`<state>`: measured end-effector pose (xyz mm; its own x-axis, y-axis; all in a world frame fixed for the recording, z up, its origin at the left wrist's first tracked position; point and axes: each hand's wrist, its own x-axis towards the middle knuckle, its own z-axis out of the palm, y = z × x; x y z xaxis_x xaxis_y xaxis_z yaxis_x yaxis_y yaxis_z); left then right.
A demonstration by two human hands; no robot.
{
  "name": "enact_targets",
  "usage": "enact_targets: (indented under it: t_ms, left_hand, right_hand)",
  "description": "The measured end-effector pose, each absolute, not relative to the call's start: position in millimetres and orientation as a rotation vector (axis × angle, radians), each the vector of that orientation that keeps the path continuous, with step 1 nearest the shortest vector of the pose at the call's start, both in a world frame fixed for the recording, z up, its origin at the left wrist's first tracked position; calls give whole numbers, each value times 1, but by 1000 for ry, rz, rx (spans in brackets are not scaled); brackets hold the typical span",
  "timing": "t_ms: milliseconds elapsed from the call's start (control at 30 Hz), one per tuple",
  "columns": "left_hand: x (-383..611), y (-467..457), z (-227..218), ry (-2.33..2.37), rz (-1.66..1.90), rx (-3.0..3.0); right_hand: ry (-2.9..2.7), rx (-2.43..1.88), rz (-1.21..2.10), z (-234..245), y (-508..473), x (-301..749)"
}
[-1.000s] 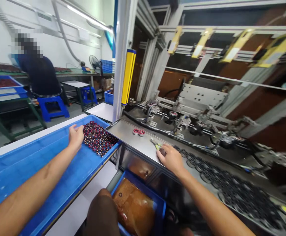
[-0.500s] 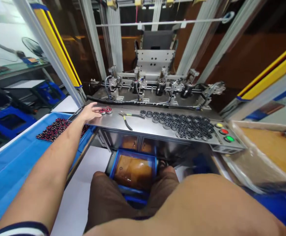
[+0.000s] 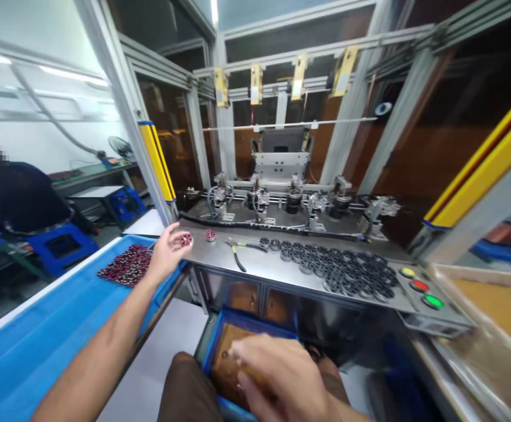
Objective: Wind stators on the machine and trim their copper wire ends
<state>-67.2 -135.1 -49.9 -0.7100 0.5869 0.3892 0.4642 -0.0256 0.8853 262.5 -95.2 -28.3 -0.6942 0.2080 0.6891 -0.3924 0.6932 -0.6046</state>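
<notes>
My left hand [image 3: 167,251] reaches to the left end of the steel shelf [image 3: 273,271] and pinches a small red-and-black round part [image 3: 186,239]. A second such part [image 3: 210,235] lies on the shelf just to its right. More of them are heaped in the blue tray [image 3: 40,328], in a pile [image 3: 126,265] left of the hand. My right hand [image 3: 282,375] is low and close to the camera, blurred, above a blue bin [image 3: 247,321] with a brown bag in it; its fingers are too smeared to read.
Pliers [image 3: 238,253] and several black ring parts [image 3: 343,272] lie on the shelf, with yellow, red and green buttons [image 3: 419,286] at its right end. Machine stations [image 3: 282,199] stand behind. A person in dark clothes [image 3: 13,196] sits at the far left.
My left hand has taken one of the two round parts off the shelf. My right hand has dropped into view over the blue bin. The camera has tilted up.
</notes>
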Motion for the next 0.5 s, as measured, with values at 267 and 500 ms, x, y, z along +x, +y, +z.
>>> enact_targets:
  t_ms: [267,500]
  left_hand:
    - [86,-246,-73,1968,2147,1633]
    - [126,-265,-68,2099,2133,1820]
  right_hand:
    - [-1799,-232,2099,-55,-103,201]
    - [-1992,-177,2134,-45,-123,217]
